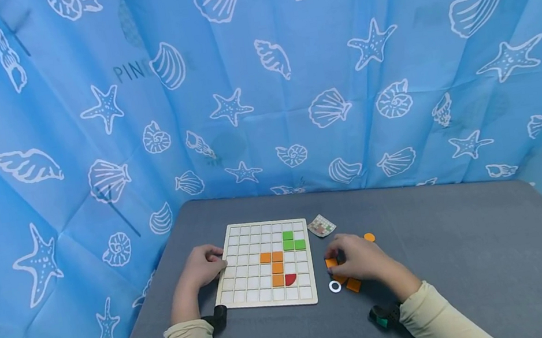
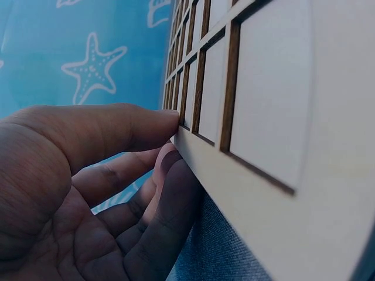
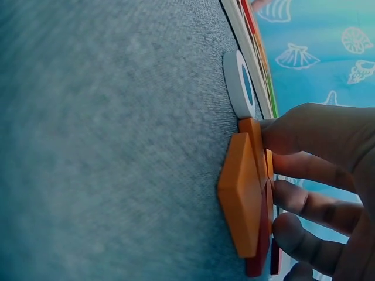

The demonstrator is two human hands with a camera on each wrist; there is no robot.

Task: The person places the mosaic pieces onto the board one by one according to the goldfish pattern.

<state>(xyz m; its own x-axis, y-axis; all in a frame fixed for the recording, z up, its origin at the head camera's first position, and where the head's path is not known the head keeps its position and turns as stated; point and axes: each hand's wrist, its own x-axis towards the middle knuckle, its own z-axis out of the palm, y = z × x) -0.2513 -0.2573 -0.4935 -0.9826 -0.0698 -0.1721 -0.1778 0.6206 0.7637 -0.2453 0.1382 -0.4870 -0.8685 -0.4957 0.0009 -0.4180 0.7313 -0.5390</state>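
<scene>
Bearing 4 orange sqs [image 1: 277,267], 3 green sqs [image 1: 289,245]: pale gridded bd [image 1: 242,258]

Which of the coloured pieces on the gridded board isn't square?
The red quarter-circle piece, just right of the lowest orange square. The others, green squares and orange squares, all have straight sides.

A board [image 1: 291,302] lies on the table [image 1: 449,236] at lower centre; right of it, a card [image 1: 321,225], then tiles [image 1: 354,285] below; curtain [image 1: 262,112] behind.
</scene>
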